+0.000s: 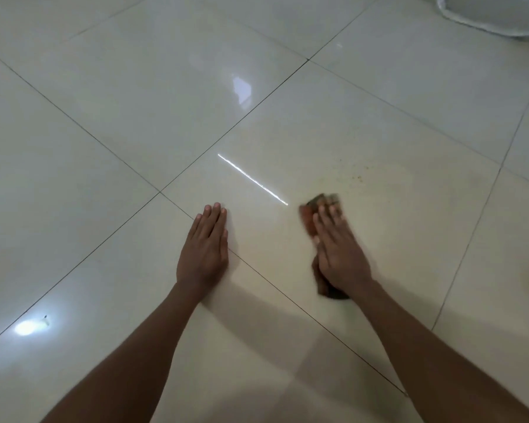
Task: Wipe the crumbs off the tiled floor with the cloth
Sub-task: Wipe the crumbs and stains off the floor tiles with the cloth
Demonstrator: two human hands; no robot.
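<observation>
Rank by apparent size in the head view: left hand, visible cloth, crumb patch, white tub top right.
1. white tub, though cropped
2. left hand
3. cloth, mostly hidden under right hand
Crumb patch: faint, extent unsure, unranked.

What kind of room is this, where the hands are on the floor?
Probably a room inside a home, though which room cannot be told. The floor is large glossy pale tiles with thin dark grout lines, indoor lights reflect in it, and a white tub or basin stands at the far corner.
</observation>
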